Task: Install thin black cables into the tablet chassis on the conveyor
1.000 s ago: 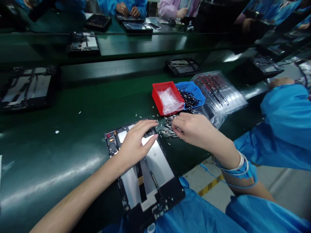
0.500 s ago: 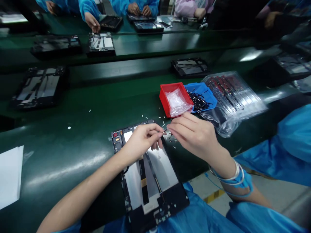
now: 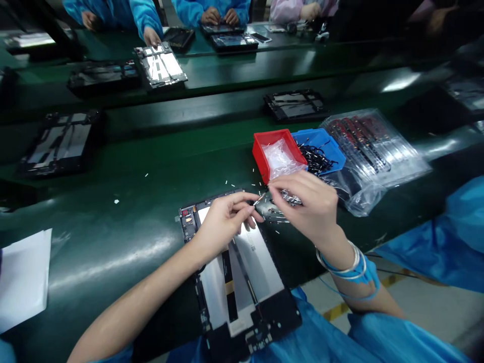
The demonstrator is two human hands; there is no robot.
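My left hand [image 3: 225, 224] rests over the upper edge of an opened tablet frame [image 3: 257, 262] with silver panels, its fingertips pinching a thin pale part [image 3: 258, 200]. My right hand [image 3: 306, 204] hangs just beyond, its fingertips near that part and over a heap of small dark metal parts [image 3: 285, 212] lying on the green belt. Whether it grips anything cannot be seen. Behind it stand a red bin [image 3: 257, 159] of clear plastic scraps and a blue tray [image 3: 335, 151] holding a tangle of black parts [image 3: 315, 159].
A clear bag of red-and-black strips [image 3: 368, 143] lies right of the tray. Small white bits dot the belt. A paper sheet [image 3: 22, 277] lies at left. Other tablet frames [image 3: 295, 105] sit on the belts, and co-workers' hands [image 3: 221, 16] work across the line.
Both hands have lifted off the tablet and come together, and the left now pinches the thin part. The view has swung, shifting everything rightward. A co-worker's tablet frame at the far belt has turned.
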